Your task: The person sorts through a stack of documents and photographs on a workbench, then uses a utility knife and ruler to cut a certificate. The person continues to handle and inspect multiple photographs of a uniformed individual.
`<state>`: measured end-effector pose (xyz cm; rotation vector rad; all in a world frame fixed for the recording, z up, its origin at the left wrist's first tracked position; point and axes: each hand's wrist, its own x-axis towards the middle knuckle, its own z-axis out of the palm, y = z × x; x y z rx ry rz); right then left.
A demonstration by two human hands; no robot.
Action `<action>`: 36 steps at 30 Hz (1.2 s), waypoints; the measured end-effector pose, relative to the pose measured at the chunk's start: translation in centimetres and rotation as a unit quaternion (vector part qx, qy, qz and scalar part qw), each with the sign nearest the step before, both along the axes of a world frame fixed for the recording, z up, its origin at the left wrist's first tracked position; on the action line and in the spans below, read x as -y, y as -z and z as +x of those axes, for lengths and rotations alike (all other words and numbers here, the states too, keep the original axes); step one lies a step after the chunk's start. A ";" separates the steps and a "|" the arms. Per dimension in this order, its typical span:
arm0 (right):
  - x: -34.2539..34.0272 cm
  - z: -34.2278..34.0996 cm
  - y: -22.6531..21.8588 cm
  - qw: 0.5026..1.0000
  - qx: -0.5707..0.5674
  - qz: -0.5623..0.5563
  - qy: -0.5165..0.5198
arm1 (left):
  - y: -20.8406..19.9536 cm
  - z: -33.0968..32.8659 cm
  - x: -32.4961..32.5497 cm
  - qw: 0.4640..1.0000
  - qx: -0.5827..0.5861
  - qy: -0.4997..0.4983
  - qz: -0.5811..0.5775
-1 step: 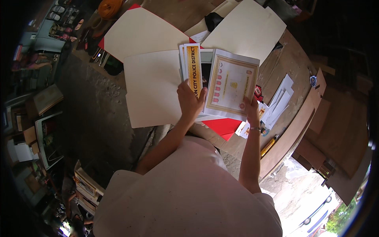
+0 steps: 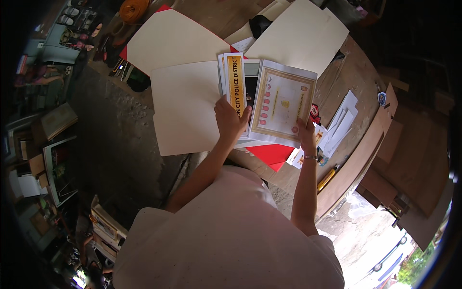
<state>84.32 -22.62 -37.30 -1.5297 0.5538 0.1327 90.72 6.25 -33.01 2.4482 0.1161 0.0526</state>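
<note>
My left hand (image 2: 231, 119) is closed on a stack of narrow white paper strips, the top one a gold printed strip (image 2: 235, 77) with dark lettering. The thumb lies across its lower part. My right hand (image 2: 306, 134) grips the lower right edge of a printed certificate (image 2: 284, 103), white with a tan border and small red emblems. Between the two shows part of a dark picture (image 2: 251, 86), mostly covered. Beneath them lie large cream boards (image 2: 185, 108) and a red sheet (image 2: 269, 156).
Two more cream boards, a left one (image 2: 175, 41) and a right one (image 2: 298, 36), lie farther back. White paper strips (image 2: 340, 123) and a yellow cutter (image 2: 328, 177) rest on the wooden table (image 2: 358, 77) at the right. An orange coil (image 2: 134, 10) sits at the far left.
</note>
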 end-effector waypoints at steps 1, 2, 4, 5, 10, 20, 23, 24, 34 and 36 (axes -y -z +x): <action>0.2 -0.3 0.4 1.000 0.004 0.007 0.010 | 0.2 0.5 0.2 0.999 0.018 0.000 0.036; 0.2 -0.6 0.8 1.000 0.011 0.013 0.019 | 0.3 0.9 0.3 0.998 0.004 0.000 0.068; 0.3 -0.8 1.6 0.999 0.022 0.019 0.026 | 0.5 1.4 1.0 0.994 0.011 -0.016 0.104; 0.4 -0.7 1.9 0.999 -0.007 0.017 0.049 | 0.7 1.7 1.3 0.992 0.014 -0.024 0.121; 0.5 -0.5 2.3 0.994 0.043 0.074 0.074 | 1.0 3.1 1.2 0.984 0.023 -0.065 0.163; 1.4 -1.2 1.9 0.993 0.092 -0.064 0.048 | 0.4 5.2 0.4 0.984 -0.058 -0.130 0.107; 1.8 -1.2 1.8 0.993 0.080 -0.065 0.051 | -0.3 5.1 0.2 0.986 -0.064 -0.138 0.066; 1.9 -1.2 1.7 0.995 0.081 -0.015 0.060 | -0.4 4.9 0.2 0.986 -0.063 -0.143 0.051; 0.6 -0.8 -2.8 0.982 0.107 0.138 0.077 | 0.5 4.9 -3.7 0.943 -0.036 -0.029 -0.330; -0.4 -0.4 -3.9 0.980 0.109 0.157 0.061 | -1.2 4.5 -5.6 0.868 -0.150 -0.042 -0.472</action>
